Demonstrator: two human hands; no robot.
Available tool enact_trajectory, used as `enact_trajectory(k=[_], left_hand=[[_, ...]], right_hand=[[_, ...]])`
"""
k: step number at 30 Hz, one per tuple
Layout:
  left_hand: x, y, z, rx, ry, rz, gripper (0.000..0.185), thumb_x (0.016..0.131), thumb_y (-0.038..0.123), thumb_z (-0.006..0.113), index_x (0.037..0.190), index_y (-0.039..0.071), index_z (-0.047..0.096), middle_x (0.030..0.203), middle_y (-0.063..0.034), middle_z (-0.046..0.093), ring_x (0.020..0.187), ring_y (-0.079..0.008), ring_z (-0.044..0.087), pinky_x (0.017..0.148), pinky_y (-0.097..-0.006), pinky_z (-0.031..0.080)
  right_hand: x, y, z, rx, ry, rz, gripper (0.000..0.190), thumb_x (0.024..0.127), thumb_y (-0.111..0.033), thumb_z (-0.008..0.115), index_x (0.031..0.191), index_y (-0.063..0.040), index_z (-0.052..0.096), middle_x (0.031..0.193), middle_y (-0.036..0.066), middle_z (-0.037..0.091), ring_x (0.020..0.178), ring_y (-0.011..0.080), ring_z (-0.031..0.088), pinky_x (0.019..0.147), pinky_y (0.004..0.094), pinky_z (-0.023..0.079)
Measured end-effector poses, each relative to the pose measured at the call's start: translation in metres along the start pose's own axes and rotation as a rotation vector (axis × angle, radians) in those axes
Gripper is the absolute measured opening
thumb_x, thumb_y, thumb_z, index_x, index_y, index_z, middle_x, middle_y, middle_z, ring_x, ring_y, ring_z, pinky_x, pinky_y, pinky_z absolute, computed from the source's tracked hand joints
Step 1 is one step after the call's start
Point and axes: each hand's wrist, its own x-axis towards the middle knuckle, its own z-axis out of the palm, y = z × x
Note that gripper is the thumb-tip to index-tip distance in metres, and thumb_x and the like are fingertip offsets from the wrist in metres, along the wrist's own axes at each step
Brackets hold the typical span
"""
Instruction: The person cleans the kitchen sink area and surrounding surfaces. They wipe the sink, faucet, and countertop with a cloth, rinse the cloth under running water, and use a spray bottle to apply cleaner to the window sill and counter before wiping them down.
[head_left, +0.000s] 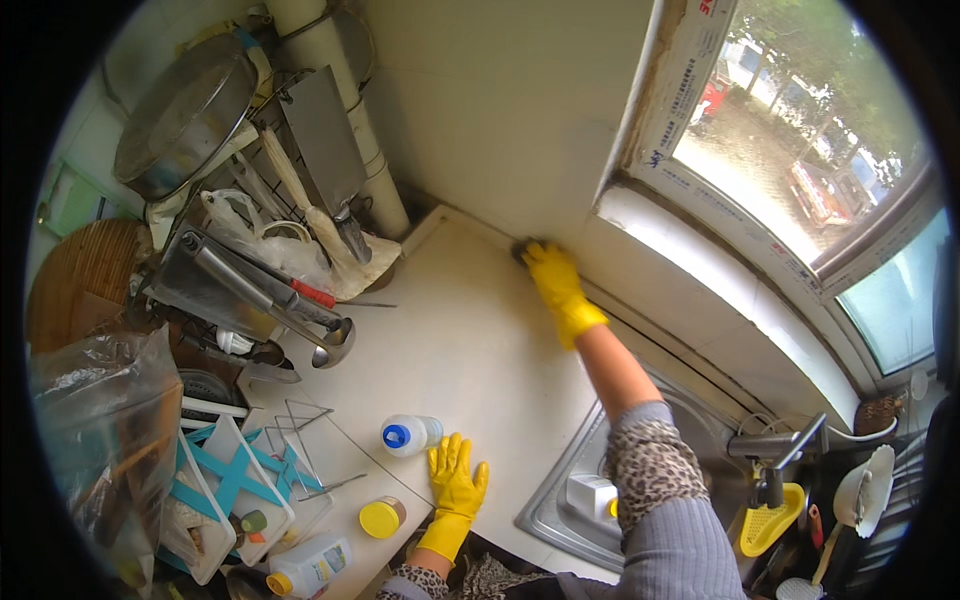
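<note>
My right hand (562, 291), in a yellow rubber glove, reaches to the back edge of the pale countertop (465, 330). Its fingers press a dark scrubbing pad (519, 250) against the seam by the wall; most of the pad is hidden under the glove. Gloved in yellow too, my left hand (455, 487) rests flat near the counter's front edge, its fingers slightly apart and nothing held. Just beyond its fingertips is a white plastic bottle (409, 436) with a blue cap. A yellow-lidded jar (381, 519) stands to the left of that hand.
A steel sink (551, 517) with a white yellow-capped bottle (589, 495) lies at right, below the faucet (772, 446). Ladles (334, 345), a cleaver (322, 135) and a large pot (187, 112) crowd the left. A plastic jug (311, 566) stands at front left. The window (810, 112) is at upper right.
</note>
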Motion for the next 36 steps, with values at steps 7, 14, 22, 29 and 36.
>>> enact_trajectory(k=[7,14,22,29,36], left_hand=[[0.001,0.004,0.0,-0.025,0.005,0.022,0.056,0.091,0.035,0.068,0.135,0.001,0.059,0.148,-0.021,0.053,0.14,-0.042,0.044,0.121,-0.0582,0.025],[-0.003,0.001,-0.003,-0.029,-0.01,0.019,0.058,0.091,0.035,0.067,0.135,0.0,0.058,0.148,-0.0215,0.052,0.141,-0.0419,0.043,0.122,-0.0583,0.024],[-0.003,0.0,0.002,-0.015,-0.022,0.044,0.057,0.09,0.031,0.068,0.136,-0.001,0.057,0.15,-0.0244,0.05,0.142,-0.0453,0.041,0.123,-0.0588,0.021],[-0.001,0.004,0.009,-0.01,-0.012,0.088,0.058,0.091,0.028,0.067,0.139,-0.001,0.054,0.15,-0.0259,0.049,0.144,-0.0464,0.039,0.123,-0.0604,0.019],[-0.002,0.0,0.008,0.036,-0.036,0.104,0.056,0.091,0.027,0.066,0.137,-0.002,0.054,0.152,-0.0262,0.046,0.145,-0.046,0.036,0.123,-0.0612,0.018]], right_hand=[[-0.204,0.108,-0.143,-0.23,0.15,0.138,0.033,0.082,-0.008,0.063,0.111,-0.019,0.075,0.119,0.006,0.069,0.102,0.0324,0.065,0.085,0.0451,0.055],[-0.102,0.069,-0.173,0.29,0.647,0.318,0.022,0.088,-0.015,0.081,0.109,-0.011,0.074,0.091,0.006,0.072,0.069,0.0181,0.071,0.059,0.0275,0.057],[-0.059,0.044,-0.137,-0.114,0.526,0.083,0.028,0.083,-0.011,0.072,0.108,-0.022,0.074,0.114,0.004,0.071,0.099,0.0281,0.07,0.078,0.0401,0.059],[-0.274,0.145,-0.208,-0.124,1.032,0.897,0.043,0.086,-0.005,0.074,0.126,-0.007,0.058,0.119,0.013,0.062,0.111,0.0308,0.064,0.097,0.0419,0.052],[-0.074,0.026,-0.151,0.239,0.93,0.626,0.029,0.078,-0.006,0.077,0.106,-0.007,0.067,0.105,0.016,0.068,0.098,0.0356,0.064,0.089,0.045,0.051]])
